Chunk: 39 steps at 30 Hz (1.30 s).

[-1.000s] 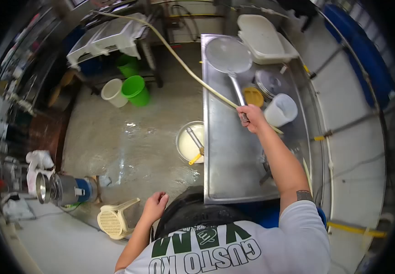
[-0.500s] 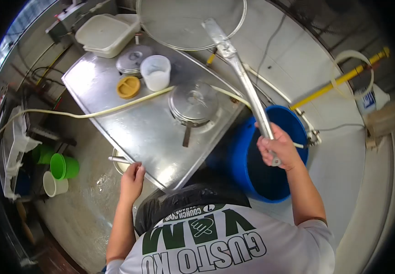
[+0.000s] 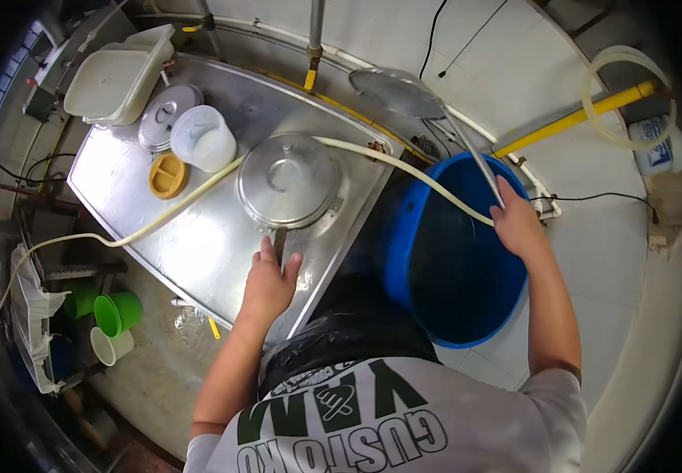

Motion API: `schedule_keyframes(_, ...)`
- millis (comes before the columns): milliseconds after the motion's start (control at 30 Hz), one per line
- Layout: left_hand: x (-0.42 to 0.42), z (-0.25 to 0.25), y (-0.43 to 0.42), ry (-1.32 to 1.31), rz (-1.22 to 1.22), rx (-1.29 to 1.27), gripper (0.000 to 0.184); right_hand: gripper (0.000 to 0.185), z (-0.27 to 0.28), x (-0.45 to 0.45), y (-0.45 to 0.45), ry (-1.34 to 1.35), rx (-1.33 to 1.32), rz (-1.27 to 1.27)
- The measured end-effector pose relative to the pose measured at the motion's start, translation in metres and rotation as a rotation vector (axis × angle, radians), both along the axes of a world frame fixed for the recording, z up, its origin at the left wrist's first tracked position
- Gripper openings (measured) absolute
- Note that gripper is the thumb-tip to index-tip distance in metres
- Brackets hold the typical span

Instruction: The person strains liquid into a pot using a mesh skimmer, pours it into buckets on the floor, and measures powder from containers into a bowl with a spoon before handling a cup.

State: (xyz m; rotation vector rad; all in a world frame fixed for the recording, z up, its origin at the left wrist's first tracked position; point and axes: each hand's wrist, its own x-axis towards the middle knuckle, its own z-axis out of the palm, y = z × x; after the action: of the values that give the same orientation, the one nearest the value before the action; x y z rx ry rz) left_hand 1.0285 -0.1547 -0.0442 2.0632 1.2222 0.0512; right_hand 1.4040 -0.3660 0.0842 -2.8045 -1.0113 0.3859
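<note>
My right hand is closed round the handle of a large round skimmer, whose mesh disc is raised near the wall beyond the blue barrel. My left hand has its fingers apart, at the dark handle of a lidded metal pot on the steel table. Whether the fingertips touch that handle is hard to tell. A pale hose runs across the table, past the pot and over the barrel. Liquid in the barrel looks dark.
On the table stand a white tub, a yellow lid, a metal lid and white trays. Green and white buckets are on the floor at left. A yellow pipe crosses the right wall.
The view has swung right from the floor to the barrel. My right hand has carried the skimmer off the table and over towards the barrel side. My left hand has moved from the table edge to the pot handle.
</note>
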Motion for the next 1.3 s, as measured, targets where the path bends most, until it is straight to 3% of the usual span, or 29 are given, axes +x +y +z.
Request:
schedule_keyframes(100, 0.009, -0.019, 0.006, 0.104, 0.062, -0.044, 0.073, 0.059, -0.040, 0.054, 0.057, 0.099, -0.181, 0.108)
schedule_keyframes(233, 0.023, -0.019, 0.003, 0.330, 0.085, -0.080, 0.053, 0.049, -0.123, 0.124, 0.130, 0.175, -0.292, 0.296)
schedule_keyframes(467, 0.048, -0.012, 0.003, 0.394, 0.168, -0.022, 0.027, 0.035, -0.267, 0.191, 0.233, 0.319, -0.504, 0.420)
schedule_keyframes(600, 0.052, -0.016, 0.004, 0.456, 0.185, -0.023, 0.023, 0.028, -0.302, 0.198, 0.287, 0.406, -0.585, 0.461)
schedule_keyframes(667, 0.053, -0.020, 0.004, 0.483, 0.184, -0.018, 0.022, 0.029, -0.354, 0.207, 0.305, 0.405, -0.669, 0.520)
schedule_keyframes(800, 0.064, -0.012, 0.007, 0.468, 0.256, -0.111, 0.021, 0.028, -0.457, 0.218, 0.325, 0.302, -0.585, 0.586)
schedule_keyframes(867, 0.051, -0.026, 0.006, 0.484, 0.142, -0.055, 0.019, 0.029, -0.478, 0.219, 0.334, 0.350, -0.655, 0.416)
schedule_keyframes(933, 0.035, -0.032, 0.004, 0.593, 0.026, -0.056, 0.023, 0.029, -0.447, 0.215, 0.339, 0.436, -0.749, 0.496)
schedule_keyframes(967, 0.034, -0.034, 0.006, 0.581, 0.026, -0.047, 0.023, 0.031, -0.460, 0.212, 0.332, 0.464, -0.723, 0.494)
schedule_keyframes(1033, 0.047, -0.045, 0.010, 0.739, 0.158, -0.144, 0.018, 0.035, -0.461, 0.223, 0.328, 0.424, -0.644, 0.472)
schedule_keyframes(1067, 0.036, -0.036, 0.002, 0.766, 0.101, -0.213, 0.025, 0.036, -0.433, 0.223, 0.328, 0.471, -0.626, 0.374)
schedule_keyframes(1100, 0.027, -0.032, 0.000, 0.803, 0.039, -0.280, 0.032, 0.034, -0.446, 0.225, 0.326, 0.483, -0.613, 0.317)
schedule_keyframes(1133, 0.031, -0.041, 0.006, 0.790, 0.042, -0.273, 0.032, 0.034, -0.480, 0.230, 0.319, 0.383, -0.619, 0.443)
schedule_keyframes(1200, 0.043, -0.055, 0.017, 0.898, 0.350, -0.292, 0.020, 0.032, -0.466, 0.234, 0.320, 0.412, -0.611, 0.394)
schedule_keyframes(1300, 0.063, -0.031, 0.017, 0.862, 0.294, -0.342, 0.024, 0.028, -0.454, 0.232, 0.310, 0.429, -0.572, 0.350)
